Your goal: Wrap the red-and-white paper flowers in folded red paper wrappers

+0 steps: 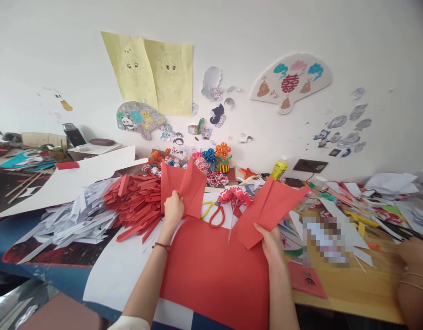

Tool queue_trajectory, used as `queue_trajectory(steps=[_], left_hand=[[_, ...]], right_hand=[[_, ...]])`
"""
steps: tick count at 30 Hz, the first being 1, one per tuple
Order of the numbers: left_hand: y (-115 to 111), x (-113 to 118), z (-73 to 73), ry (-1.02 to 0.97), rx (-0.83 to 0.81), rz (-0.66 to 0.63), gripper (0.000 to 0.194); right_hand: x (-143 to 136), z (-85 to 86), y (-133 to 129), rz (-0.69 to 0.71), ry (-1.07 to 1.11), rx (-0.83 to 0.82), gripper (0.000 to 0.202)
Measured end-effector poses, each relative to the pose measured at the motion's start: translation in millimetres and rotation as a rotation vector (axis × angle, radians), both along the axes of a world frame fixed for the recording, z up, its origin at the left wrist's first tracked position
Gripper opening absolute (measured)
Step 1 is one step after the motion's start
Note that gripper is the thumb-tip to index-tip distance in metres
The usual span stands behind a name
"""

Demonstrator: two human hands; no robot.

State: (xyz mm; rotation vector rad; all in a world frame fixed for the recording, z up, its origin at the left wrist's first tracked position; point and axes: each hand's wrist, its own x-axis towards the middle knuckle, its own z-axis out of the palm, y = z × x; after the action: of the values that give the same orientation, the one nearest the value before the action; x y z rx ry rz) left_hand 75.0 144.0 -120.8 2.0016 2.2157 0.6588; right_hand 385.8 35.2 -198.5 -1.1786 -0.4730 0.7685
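Observation:
My left hand [174,207] grips a creased red paper sheet [195,190] by its lower left side, fingers closed on it. Off to the right, my right hand [270,240] pinches the lower edge of a second creased red paper sheet [266,211], which tilts up to the right. Both sheets are raised above a large red paper sheet [218,270] lying flat on the table. Between the hands are scissors [216,215] with one red and one yellow handle loop, and a red and white paper flower [236,197] on a thin stem.
At the left lie a pile of folded red paper strips [137,201] and a pile of white paper strips [82,215]. Paper flowers [223,153] and a yellow bottle [279,168] stand by the wall. Another person's hand [415,256] is at the right edge, beside paper scraps.

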Motion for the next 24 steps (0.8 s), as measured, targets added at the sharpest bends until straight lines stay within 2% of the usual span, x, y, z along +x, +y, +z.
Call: queue_trajectory(steps=[3, 5, 7, 9, 12, 15, 17, 20, 24], left_hand=[[-20, 20, 14.3, 0.044, 0.035, -0.037, 0.032], [-40, 46, 17.8, 0.055, -0.006, -0.178, 0.033], [-60, 78, 12.6, 0.040, -0.073, -0.340, 0.029], [-72, 108, 1.0, 0.014, -0.116, -0.464, 0.032], [-73, 135, -17.5, -0.045, -0.151, -0.578, 0.024], [-66, 136, -25.1, -0.128, -0.140, -0.651, 0.021], [-64, 128, -21.1, -0.180, -0.101, -0.680, 0.026], [-64, 113, -2.7, -0.232, -0.001, -0.689, 0.030], [-54, 105, 27.5, -0.242, 0.131, -0.698, 0.026]], right_hand=[[0, -1.6, -1, -0.036, 0.038, -0.007, 0.056], [-3, -4.0, 1, -0.063, 0.051, 0.001, 0.054], [-6, -6.4, 4, -0.079, 0.062, 0.025, 0.054], [-10, -7.7, 6, -0.084, 0.068, 0.053, 0.055], [-10, -6.0, 4, -0.081, 0.070, 0.080, 0.057], [-8, 0.2, 3, -0.078, 0.063, 0.097, 0.059], [-8, 6.6, 7, -0.078, 0.056, 0.110, 0.061], [-18, 20.0, 25, -0.041, 0.053, 0.136, 0.062], [-47, 42.8, 59, 0.106, 0.080, 0.202, 0.061]])
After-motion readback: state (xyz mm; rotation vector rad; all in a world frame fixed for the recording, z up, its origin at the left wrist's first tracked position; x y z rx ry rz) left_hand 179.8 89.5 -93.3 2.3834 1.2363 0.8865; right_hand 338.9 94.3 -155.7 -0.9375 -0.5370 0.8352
